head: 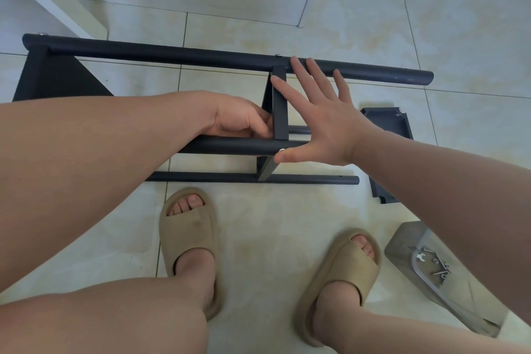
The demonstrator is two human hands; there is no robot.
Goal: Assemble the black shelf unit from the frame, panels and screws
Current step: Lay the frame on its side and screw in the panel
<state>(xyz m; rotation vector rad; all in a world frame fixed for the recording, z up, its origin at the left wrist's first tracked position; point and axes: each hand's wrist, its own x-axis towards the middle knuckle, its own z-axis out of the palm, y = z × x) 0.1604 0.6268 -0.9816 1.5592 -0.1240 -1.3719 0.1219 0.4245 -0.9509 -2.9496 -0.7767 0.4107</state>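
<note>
Keep the mid panel (280,106) square between the round matte tubes of the black frame (172,53), on its side on the glossy tiled floor (373,23). Brace with the right hand (319,121), grip fully open, fingers spread flat on the panel face, thumb by the silver screw (282,149). Steady with the left hand (241,121), grip curled on the panel's left edge, with the spare flat notched-corner panel (388,126) and clear packet of screws (425,261) to the right.
</note>
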